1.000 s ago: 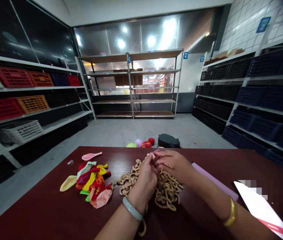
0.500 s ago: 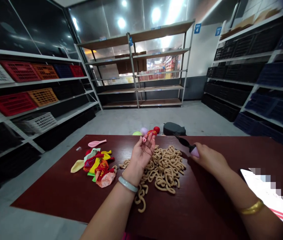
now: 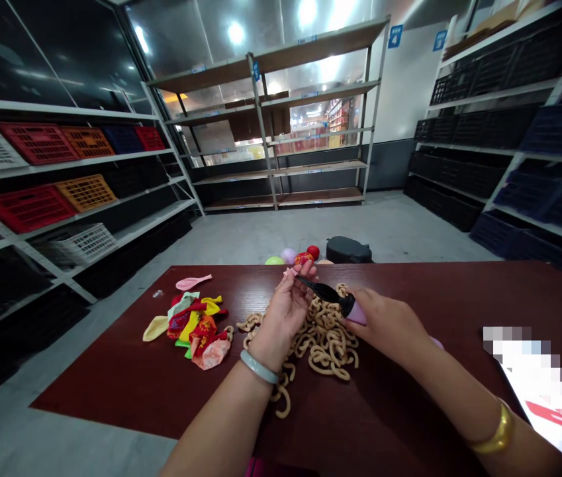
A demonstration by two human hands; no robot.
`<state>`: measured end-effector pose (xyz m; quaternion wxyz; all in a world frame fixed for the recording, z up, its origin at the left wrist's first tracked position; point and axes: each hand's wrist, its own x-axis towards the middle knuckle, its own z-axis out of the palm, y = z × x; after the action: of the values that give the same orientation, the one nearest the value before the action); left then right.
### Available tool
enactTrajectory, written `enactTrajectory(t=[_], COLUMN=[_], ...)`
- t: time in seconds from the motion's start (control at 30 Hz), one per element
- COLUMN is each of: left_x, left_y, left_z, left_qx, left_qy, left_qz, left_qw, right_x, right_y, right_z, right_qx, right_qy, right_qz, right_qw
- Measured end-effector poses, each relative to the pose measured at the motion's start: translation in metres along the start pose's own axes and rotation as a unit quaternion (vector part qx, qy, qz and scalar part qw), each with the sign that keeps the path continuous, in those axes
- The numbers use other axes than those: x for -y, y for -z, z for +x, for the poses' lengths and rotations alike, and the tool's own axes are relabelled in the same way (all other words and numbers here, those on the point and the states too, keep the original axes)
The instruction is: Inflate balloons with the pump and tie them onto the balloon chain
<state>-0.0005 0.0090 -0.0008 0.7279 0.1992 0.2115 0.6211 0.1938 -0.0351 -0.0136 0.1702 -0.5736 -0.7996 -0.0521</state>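
Left: the pile of uninflated balloons (image 3: 204, 331) lies on the bench (image 3: 112, 391), unchanged. Centre: the left hand (image 3: 288, 310), palm up, has its grip closed on a small pink balloon (image 3: 289, 271), mostly hidden, beyond the tan curled pieces (image 3: 329, 330). Right: the right hand (image 3: 384, 324) grips the lilac hand pump (image 3: 357, 314). Its black nozzle (image 3: 327, 292), previously well apart from the left hand, now reaches the pink balloon. Judgement: work has advanced to joining the two; seating cannot be confirmed.
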Motion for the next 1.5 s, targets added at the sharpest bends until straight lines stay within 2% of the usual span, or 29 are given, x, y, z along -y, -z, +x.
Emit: enactTrajectory(t=[0.37,0.5,0.67,1.0,1.3,1.5], left_x=[0.012,0.014,0.016,0.018,0.015,0.009], left_y=[0.007,0.004,0.0,0.0,-0.005,-0.005], left_z=[0.001,-0.002,-0.003,-0.004,-0.008,-0.003], left_qx=[0.011,0.001,0.015,0.049,0.038,0.002], left_qy=[-0.026,-0.055,-0.094,-0.082,-0.117,-0.137], left_qz=[0.054,0.054,0.052,0.058,0.129,0.073], left_qw=[0.998,0.997,0.994,0.994,0.984,0.988], right_x=[-0.001,-0.001,0.0,-0.004,-0.002,-0.001], right_y=[0.001,0.003,0.005,0.004,0.008,0.009], right_z=[0.001,0.0,-0.001,-0.001,-0.002,-0.002], right_qx=[0.006,0.01,0.013,-0.003,0.004,0.012], right_qy=[0.0,-0.001,0.005,0.018,0.025,0.024], right_qz=[0.006,0.02,0.033,0.061,0.098,0.109], right_qw=[1.0,1.0,0.999,0.998,0.995,0.994])
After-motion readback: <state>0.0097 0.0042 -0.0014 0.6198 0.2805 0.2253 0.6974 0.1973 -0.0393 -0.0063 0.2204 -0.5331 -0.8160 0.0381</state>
